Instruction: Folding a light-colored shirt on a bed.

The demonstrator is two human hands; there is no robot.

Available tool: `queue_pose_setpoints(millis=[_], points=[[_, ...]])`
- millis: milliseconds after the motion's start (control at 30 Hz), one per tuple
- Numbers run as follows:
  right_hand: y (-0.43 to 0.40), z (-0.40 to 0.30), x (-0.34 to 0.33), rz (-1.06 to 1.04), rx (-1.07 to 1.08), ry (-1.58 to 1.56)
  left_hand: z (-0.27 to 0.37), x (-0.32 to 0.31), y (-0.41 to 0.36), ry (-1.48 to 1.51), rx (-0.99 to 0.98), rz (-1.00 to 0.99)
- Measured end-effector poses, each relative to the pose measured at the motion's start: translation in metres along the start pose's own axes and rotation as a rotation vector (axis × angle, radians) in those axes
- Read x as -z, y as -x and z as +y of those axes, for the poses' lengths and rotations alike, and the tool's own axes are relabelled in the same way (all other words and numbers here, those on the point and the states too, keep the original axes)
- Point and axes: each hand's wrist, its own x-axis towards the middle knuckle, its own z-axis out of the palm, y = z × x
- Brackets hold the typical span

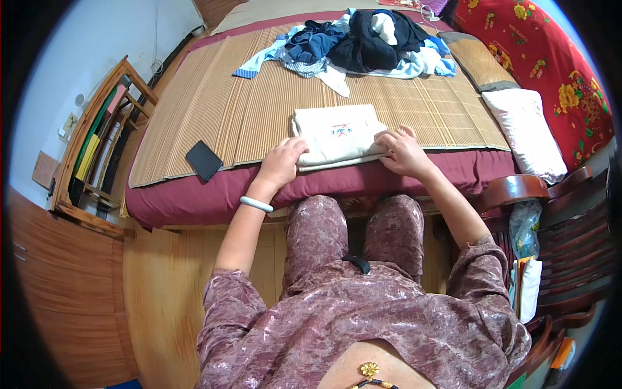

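Observation:
A folded white garment with a small red and blue print lies flat on the bamboo mat, near the bed's front edge. My left hand, with a pale bangle on the wrist, grips its left front corner. At the right side edge, my right hand pinches the fabric between thumb and fingers. Beyond it lies a loose heap of clothes, in black, dark blue, light blue and white.
A black smartphone lies left of my left hand. A white pillow is at the right, beside a red floral cloth. A dark wooden chair stands close on my right, and a wooden rack at the left wall.

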Motion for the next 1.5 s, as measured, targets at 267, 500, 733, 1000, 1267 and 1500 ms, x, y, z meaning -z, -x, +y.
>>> queue_pose_setpoints(millis=[267, 500, 733, 1000, 1267, 1500], points=[[-0.073, -0.029, -0.006, 0.091, -0.224, -0.245, 0.016, 0.008, -0.056, 0.065, 0.253, 0.083], [-0.116, -0.016, -0.091, 0.194, -0.217, -0.009, 0.02, -0.07, -0.094, -0.282, 0.421, -0.215], [-0.088, 0.011, -0.081, -0.195, -0.681, 0.002, -0.011, -0.061, -0.059, -0.183, 0.624, -0.278], [-0.065, 0.031, -0.094, -0.116, -0.718, 0.031, 0.0, -0.058, -0.06, -0.199, 0.646, -0.241], [-0.063, 0.035, -0.102, -0.05, -0.709, 0.044, 0.047, -0.067, -0.105, -0.14, 0.491, -0.317], [-0.055, 0.038, -0.102, 0.048, -0.674, -0.019, 0.083, -0.085, -0.114, 0.042, 0.418, -0.284]])
